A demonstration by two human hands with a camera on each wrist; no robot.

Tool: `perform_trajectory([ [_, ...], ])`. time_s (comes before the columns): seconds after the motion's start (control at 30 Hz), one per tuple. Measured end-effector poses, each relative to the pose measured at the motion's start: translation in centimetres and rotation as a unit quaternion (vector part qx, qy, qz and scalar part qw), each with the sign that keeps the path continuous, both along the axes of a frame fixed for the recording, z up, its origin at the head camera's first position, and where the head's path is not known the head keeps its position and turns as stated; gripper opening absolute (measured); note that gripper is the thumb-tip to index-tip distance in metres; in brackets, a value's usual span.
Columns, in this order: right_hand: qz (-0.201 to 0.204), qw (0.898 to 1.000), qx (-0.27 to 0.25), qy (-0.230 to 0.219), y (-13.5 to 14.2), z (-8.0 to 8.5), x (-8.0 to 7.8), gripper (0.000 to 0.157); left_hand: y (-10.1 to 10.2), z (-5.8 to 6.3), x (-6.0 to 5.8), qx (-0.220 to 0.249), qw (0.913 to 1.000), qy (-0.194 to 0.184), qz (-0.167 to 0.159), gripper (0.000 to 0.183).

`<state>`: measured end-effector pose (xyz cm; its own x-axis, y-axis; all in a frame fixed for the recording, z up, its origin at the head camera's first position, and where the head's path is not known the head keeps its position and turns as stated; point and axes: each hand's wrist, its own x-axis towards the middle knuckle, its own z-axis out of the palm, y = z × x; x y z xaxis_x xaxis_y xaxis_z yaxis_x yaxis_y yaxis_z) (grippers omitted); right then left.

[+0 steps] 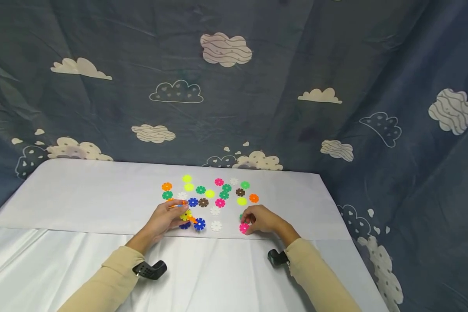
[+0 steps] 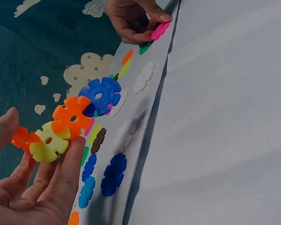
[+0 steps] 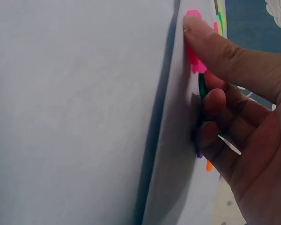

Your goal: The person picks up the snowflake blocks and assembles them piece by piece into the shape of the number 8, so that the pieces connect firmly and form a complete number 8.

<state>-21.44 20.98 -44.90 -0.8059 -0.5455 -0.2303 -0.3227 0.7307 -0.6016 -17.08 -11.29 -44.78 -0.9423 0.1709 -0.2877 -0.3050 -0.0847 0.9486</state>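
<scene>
Sleeves (image 1: 113,275): tan, a black device (image 1: 150,270) at each wrist.
Left hand (image 1: 164,220): thumb and fingers pinching a chain (image 2: 62,118), raised above the white counter (image 1: 82,195).
Chain: linked discs, orange, yellow, orange, then blue at the free end.
Right hand (image 1: 262,219): thumb and fingers pinching a pink disc (image 1: 243,228).
Loose discs (image 1: 209,193): many colours, scattered between and beyond the hands.
Curtain (image 1: 257,108): dark, cloud-printed, behind the counter.

Loads of room over the front cloth (image 1: 214,273), but discs (image 1: 216,225) clutter between left hand (image 1: 161,220) and right hand (image 1: 263,218), maybe under the right too.
</scene>
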Motion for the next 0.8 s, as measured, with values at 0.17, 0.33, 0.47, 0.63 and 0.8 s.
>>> perform_trajectory([
  [0.17,-0.009,0.999,-0.046,-0.015,-0.5,0.1,0.1,0.018,0.0,0.0,-0.1,-0.009,1.0,-0.003,0.003,0.05],
  [0.33,-0.037,0.986,-0.159,-0.037,-2.7,0.6,-0.5,0.011,0.1,-0.3,-0.2,-0.025,0.9996,0.007,0.007,0.049],
  [0.47,-0.048,0.969,-0.239,-0.05,-6.0,1.5,-1.4,0.015,0.3,-0.5,-0.2,-0.036,0.9992,0.014,0.011,0.047],
  [0.63,-0.045,0.961,-0.268,-0.044,-10.2,3.1,-2.5,0.022,0.5,-0.5,-0.1,-0.024,0.9993,0.026,0.01,0.046],
  [0.8,-0.032,0.963,-0.262,-0.046,-13.1,4.0,-2.8,0.022,0.6,-0.4,0.1,-0.011,0.9996,0.024,0.013,0.045],
])
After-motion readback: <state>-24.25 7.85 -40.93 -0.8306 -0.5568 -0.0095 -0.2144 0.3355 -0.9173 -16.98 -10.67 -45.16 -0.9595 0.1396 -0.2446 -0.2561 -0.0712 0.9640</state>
